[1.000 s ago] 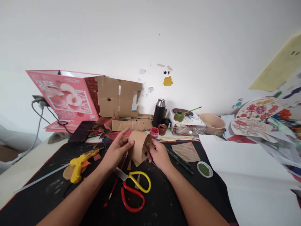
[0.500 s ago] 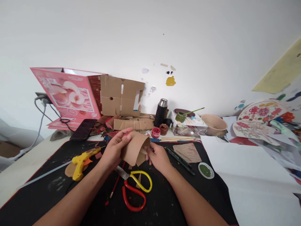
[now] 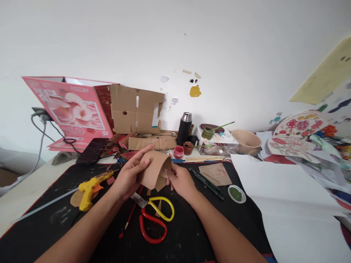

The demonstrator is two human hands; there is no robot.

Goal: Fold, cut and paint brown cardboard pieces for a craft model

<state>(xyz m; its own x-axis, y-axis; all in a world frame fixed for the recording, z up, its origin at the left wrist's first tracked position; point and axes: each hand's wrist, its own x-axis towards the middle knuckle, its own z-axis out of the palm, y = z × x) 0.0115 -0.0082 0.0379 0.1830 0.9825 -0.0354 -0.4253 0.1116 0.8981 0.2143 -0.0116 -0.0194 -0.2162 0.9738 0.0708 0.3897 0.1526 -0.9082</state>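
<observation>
A curved piece of brown cardboard [image 3: 153, 170] is held above the black mat [image 3: 189, 226], bent over like an arch. My left hand [image 3: 131, 174] grips its left side, thumb on the outer face and fingers behind. At the right edge, my right hand [image 3: 179, 179] pinches the cardboard, with some fingertips hidden under the bend. Just below lie scissors [image 3: 153, 219] with one yellow and one red handle, their blades partly hidden by my left hand. A thin red-tipped brush [image 3: 130, 215] rests left of the scissors.
A yellow glue gun [image 3: 90, 188] lies at left. Green pens [image 3: 207, 184], corrugated cardboard [image 3: 215, 174] and a dish of green paint [image 3: 237, 194] sit at right. Behind stand a black flask [image 3: 184, 129], paint jars [image 3: 178, 151] and a pink box [image 3: 74, 109]. White paper [image 3: 282, 186] covers the right side.
The whole view has shifted slightly, so things appear a little further left. Both hands keep their hold on the cardboard, with hardly any change in its shape.
</observation>
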